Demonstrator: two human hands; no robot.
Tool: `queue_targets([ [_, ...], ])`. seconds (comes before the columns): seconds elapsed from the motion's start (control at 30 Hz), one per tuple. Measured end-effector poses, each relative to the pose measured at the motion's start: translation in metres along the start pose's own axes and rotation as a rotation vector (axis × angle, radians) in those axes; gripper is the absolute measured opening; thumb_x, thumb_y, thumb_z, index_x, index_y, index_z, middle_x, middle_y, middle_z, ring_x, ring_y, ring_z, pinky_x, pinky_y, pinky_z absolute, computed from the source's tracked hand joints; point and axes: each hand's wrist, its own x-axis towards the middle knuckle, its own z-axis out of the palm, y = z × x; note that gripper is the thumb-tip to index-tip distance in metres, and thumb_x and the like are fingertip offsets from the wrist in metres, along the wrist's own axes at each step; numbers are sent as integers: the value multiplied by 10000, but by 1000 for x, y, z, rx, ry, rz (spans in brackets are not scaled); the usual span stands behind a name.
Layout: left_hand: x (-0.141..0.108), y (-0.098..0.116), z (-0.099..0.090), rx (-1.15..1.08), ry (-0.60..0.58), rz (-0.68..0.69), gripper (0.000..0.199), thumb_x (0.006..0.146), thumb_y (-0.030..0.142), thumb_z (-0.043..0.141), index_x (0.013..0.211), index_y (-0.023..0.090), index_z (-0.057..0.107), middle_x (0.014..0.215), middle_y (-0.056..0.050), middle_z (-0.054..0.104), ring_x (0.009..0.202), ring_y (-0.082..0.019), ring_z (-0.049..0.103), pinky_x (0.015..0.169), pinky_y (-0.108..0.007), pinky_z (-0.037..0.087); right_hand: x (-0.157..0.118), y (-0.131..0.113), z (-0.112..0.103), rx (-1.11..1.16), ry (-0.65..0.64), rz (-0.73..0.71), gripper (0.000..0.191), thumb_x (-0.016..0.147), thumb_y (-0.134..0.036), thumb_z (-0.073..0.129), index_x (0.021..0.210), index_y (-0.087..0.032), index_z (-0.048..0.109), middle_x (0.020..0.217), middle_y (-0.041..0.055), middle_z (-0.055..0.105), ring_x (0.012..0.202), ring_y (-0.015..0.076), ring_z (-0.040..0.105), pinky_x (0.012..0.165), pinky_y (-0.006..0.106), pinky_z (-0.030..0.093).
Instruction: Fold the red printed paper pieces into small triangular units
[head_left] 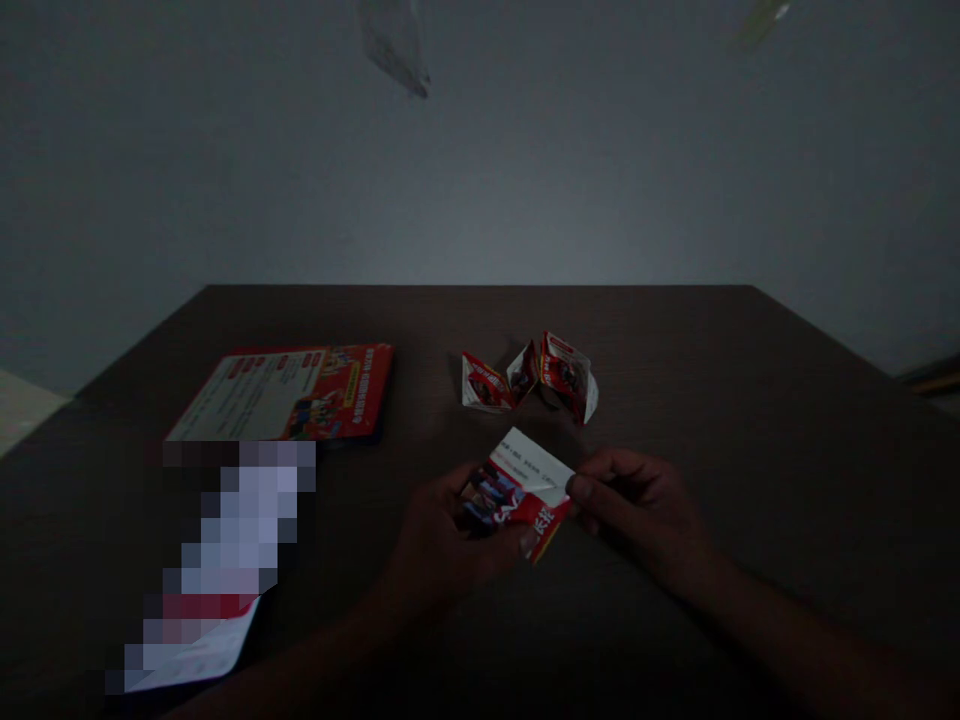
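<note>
Clock centred on the folded paper in the hands; dim light, brown table [787,450], grey wall [637,170] behind

8 o'clock, far out: bright flat item [199,655], mostly pixelated, so its face is unreadable; its white lower end shows a rounded corner, angled on the table

10 o'clock: red printed board [277,395] lying flat, with a white text panel on its left part and coloured figures and red on its right; its near edge meets the pixelated patch

8 o'clock, close in: left hand [450,550] holding the folded paper, thumb on the front near the lower corner, the other fingers round the left side and partly hidden

Centre: folded paper [517,495] held up between both hands, tilted — white flap with small print on the upper side, coloured picture and red area with white lettering below, a crease running across to the right corner

12 o'clock, just beyond: red-and-white folded papers [566,370] standing bent on the table in a zigzag row; cannot tell whether they are joined. Left part leans open, middle one is narrow, right one is largest, with a curled pale edge

3 o'clock: right hand [645,500] pinching the paper's right corner — thumb on the near side, fingers curled close, grip narrow
</note>
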Motion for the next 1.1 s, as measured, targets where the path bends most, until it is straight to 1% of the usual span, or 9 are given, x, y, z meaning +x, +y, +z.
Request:
queue_targets([
  [0.07, 1, 0, -1, -45, 67, 30, 306, 577, 223, 782, 852, 158, 664, 784, -26, 713, 674, -163, 631, 595, -240, 496, 0, -1, 0, -26, -35, 14, 252, 757, -358, 698, 632, -151, 628, 527, -2, 598, 456, 86, 477, 446, 205, 366],
  [0.17, 2, 0, -2, -110, 137, 41, 275, 620, 243, 767, 855, 157, 652, 707, -5, 678, 534, -103, 553, 450, -182, 417, 0, 1, 2, -76, -144, 52, 280, 790, -370, 664, 626, -147, 619, 546, -1, 604, 462, 78, 472, 456, 198, 363],
  [0.27, 3, 0, -2, -161, 156, 52, 229, 650, 275, 749, 809, 155, 637, 655, 15, 636, 462, -66, 467, 386, -158, 352, -1, 3, 4, -107, -238, 63, 307, 830, -375, 621, 636, -138, 621, 542, -10, 569, 479, 74, 460, 463, 191, 353],
  [0.5, -4, 2, 0, -6, -107, 7, 278, 669, 381, 718, 789, 133, 677, 556, 20, 579, 434, -68, 439, 415, -184, 361, -2, 0, 3, -14, -243, 35, 270, 839, -365, 617, 685, -144, 631, 619, 11, 615, 511, 81, 491, 477, 194, 385],
  [0.63, -7, -1, -1, 117, -167, 77, 284, 767, 411, 619, 683, 141, 645, 544, 21, 559, 439, -69, 431, 424, -186, 330, -3, -1, 4, -9, -280, 45, 270, 846, -359, 612, 697, -134, 634, 602, 6, 601, 507, 73, 480, 479, 187, 378],
  [0.73, -8, -7, -2, 203, -196, 85, 276, 808, 397, 588, 693, 149, 633, 513, 42, 511, 459, -74, 425, 442, -183, 324, -3, 0, 4, -6, -316, 60, 285, 851, -365, 606, 701, -124, 630, 597, 3, 593, 513, 71, 485, 487, 183, 380],
  [0.87, -9, -10, -1, 191, -205, 108, 233, 821, 367, 588, 740, 152, 628, 578, 32, 560, 490, -74, 431, 465, -182, 330, -2, 1, 3, 8, -402, 72, 307, 875, -368, 573, 718, -111, 632, 599, 5, 587, 531, 75, 503, 503, 183, 396],
  [1.0, -9, -4, 2, 107, -274, 158, 173, 839, 306, 573, 766, 161, 631, 677, 8, 633, 583, -97, 529, 547, -197, 398, -2, 2, 2, 31, -451, 82, 282, 886, -361, 561, 787, -110, 644, 630, 7, 588, 554, 79, 510, 517, 184, 406],
  [1.1, -8, 0, 2, 69, -313, 174, 169, 849, 289, 565, 751, 169, 633, 649, 23, 605, 588, -94, 530, 558, -192, 400, -3, 1, 1, 20, -471, 67, 270, 893, -336, 555, 769, -112, 640, 636, 3, 581, 556, 74, 499, 516, 177, 400],
])
